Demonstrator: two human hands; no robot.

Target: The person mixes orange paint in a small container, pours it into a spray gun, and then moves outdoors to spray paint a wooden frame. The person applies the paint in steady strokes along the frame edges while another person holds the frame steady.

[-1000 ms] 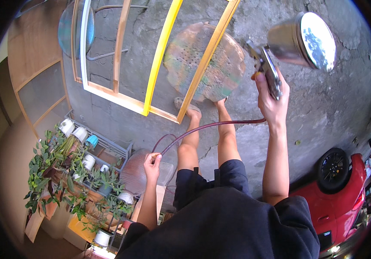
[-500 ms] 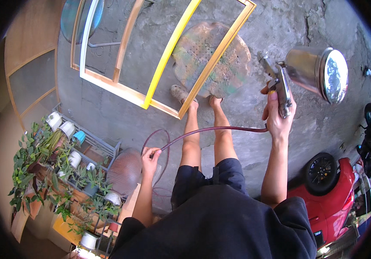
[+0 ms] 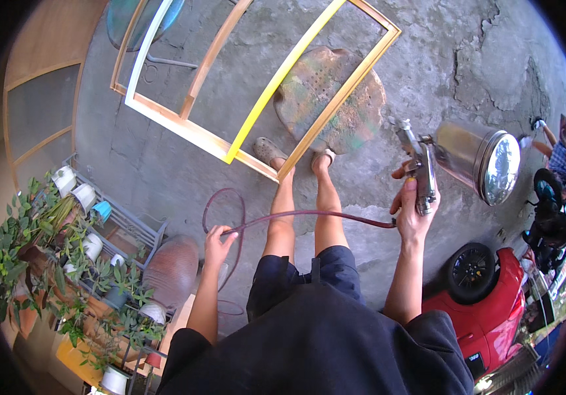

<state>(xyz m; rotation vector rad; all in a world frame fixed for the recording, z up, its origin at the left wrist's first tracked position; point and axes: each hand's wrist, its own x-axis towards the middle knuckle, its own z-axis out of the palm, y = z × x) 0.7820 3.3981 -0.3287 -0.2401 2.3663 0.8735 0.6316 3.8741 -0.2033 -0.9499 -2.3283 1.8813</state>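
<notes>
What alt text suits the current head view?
A person's right hand grips a silver spray gun; the left hand holds a dark-red hose. Ahead is a wooden frame with a yellow bar; potted plants stand at left, a red car at right.

Cracked grey concrete floor (image 3: pixel 428 66); potted plants (image 3: pixel 26 230) on grey rack (image 3: pixel 127 210), left; red car (image 3: pixel 497 306), right.

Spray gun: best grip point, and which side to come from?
Likely the slim handle of the spray gun, from the near side, as the right hand does: it points back toward the wearer, while the bulky metal cup juts out right.
</notes>
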